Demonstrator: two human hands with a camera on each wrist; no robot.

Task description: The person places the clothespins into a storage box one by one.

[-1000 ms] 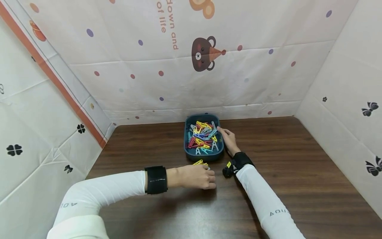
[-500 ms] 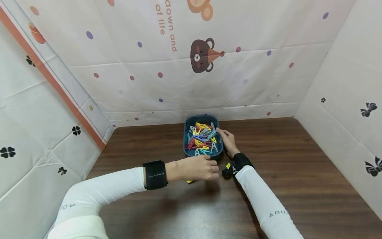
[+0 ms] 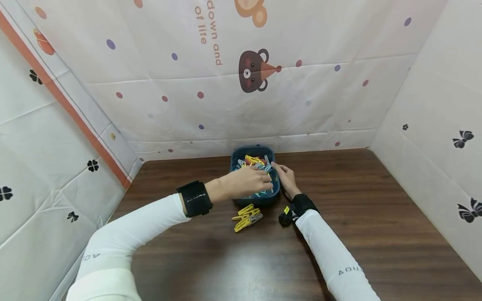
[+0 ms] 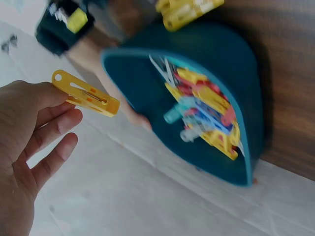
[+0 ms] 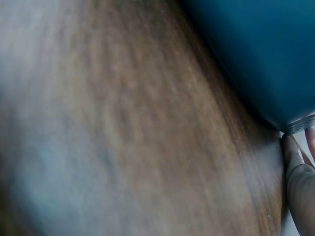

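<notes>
A dark blue tray (image 3: 234, 157) holding several coloured clothes pegs (image 3: 256, 161) stands at the back of the wooden table. My left hand (image 3: 265, 180) hovers over the tray and pinches one yellow peg (image 4: 86, 93) by its end. The left wrist view shows that hand (image 4: 61, 101) at the left, with the tray (image 4: 246, 73) and its pegs (image 4: 206, 108) blurred beyond it. My right hand (image 3: 280, 171) lies against the tray's right rim with its fingers fairly straight. In the right wrist view only one fingertip (image 5: 295, 182) shows beside the tray wall (image 5: 266, 44).
A small pile of yellow pegs (image 3: 246, 216) lies on the table (image 3: 376, 217) just in front of the tray; the same yellow pegs (image 4: 189, 10) show in the left wrist view. Patterned cloth walls (image 3: 263, 96) close in the table at the back and both sides.
My left hand left the yellow pile on the table and moved up and back over the tray, where it now holds a yellow peg. The right hand stayed at the tray's rim.
</notes>
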